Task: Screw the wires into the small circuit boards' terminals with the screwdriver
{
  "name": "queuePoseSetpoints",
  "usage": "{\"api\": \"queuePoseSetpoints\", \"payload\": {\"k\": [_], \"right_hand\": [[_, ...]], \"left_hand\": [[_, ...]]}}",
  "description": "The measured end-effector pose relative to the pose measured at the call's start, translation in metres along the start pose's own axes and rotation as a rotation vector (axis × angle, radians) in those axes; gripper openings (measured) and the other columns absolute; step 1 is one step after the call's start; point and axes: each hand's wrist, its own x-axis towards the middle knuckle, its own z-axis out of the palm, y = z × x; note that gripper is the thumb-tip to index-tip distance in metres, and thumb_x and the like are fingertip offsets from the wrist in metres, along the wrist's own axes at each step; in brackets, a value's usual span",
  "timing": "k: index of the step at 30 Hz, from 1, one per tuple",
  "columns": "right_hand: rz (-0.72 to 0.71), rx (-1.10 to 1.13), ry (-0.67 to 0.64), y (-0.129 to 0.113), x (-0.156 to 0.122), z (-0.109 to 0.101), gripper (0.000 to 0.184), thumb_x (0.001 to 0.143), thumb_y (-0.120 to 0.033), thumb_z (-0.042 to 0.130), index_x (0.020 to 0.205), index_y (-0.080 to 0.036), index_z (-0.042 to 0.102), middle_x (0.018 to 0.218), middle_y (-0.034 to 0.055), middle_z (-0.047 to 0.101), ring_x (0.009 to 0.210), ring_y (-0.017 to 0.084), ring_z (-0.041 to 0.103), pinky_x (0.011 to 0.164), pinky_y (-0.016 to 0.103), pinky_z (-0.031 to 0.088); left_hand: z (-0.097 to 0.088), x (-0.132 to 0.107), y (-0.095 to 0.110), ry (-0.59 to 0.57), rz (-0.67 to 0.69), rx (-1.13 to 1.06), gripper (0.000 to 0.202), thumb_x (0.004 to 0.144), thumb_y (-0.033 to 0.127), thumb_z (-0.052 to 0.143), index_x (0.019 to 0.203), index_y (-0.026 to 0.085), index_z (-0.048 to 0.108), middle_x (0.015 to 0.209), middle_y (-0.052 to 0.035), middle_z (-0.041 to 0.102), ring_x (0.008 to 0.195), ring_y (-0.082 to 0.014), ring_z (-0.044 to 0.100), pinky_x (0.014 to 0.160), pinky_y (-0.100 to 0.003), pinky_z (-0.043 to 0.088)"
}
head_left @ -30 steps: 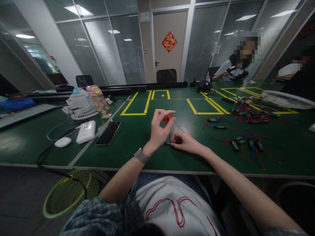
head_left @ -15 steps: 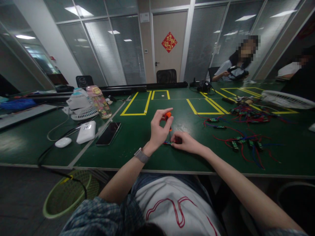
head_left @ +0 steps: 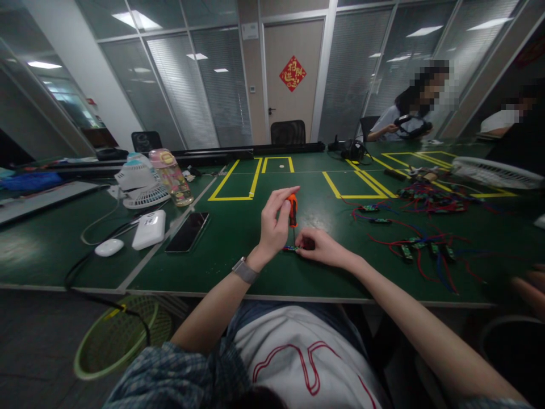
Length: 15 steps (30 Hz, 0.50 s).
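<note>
My left hand point(head_left: 273, 220), with a watch on its wrist, has thumb and fingers around the orange-and-black handle of a screwdriver point(head_left: 293, 215). The screwdriver stands upright, its thin shaft pointing down at a small green circuit board point(head_left: 290, 249) on the table. At the board's right end, my right hand point(head_left: 320, 246) pinches it with thumb and fingertips, its side resting on the tabletop. Part of the board is hidden by my fingers, and the exact contact of the tip is too small to make out.
Several wired circuit boards point(head_left: 419, 245) lie to the right, with a larger pile point(head_left: 438, 197) behind. A phone point(head_left: 188, 232), a white power bank point(head_left: 149, 229) and a bottle point(head_left: 172, 179) are left. A co-worker's blurred hand point(head_left: 532, 289) reaches in at the right edge.
My left thumb has shifted against the screwdriver's handle, so more of the handle shows. My right hand stays put. A co-worker's hand has come in at the right edge.
</note>
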Motion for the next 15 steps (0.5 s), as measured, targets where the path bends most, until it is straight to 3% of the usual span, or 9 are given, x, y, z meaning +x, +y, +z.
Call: {"api": "queuePoseSetpoints", "payload": {"k": [7,15], "right_hand": [[-0.008,-0.009,-0.004,-0.0001,-0.0002,-0.0003,0.007,0.075,-0.014,0.065,0.081,-0.016,0.061,0.070,-0.0010,0.057,0.061,0.012,0.050,0.058,0.024,0.039],[-0.001,0.012,-0.005,0.0007,0.0001,0.0005,0.007,0.075,-0.014,0.065,0.080,-0.016,0.060,0.069,-0.0015,0.056,0.060,0.012,0.049,0.056,0.024,0.039]], "left_hand": [[0.0022,-0.0030,-0.0047,-0.018,-0.054,-0.101,0.031,0.100,0.028,0.043,0.125,0.022,0.061,0.114,-0.0088,0.066,0.103,-0.0183,0.065,0.085,-0.031,0.054],[0.0026,-0.0018,-0.0004,0.024,-0.020,-0.034,0.021,0.094,0.025,0.057,0.113,0.023,0.066,0.102,-0.0055,0.060,0.093,-0.0153,0.060,0.076,-0.026,0.052]]}}
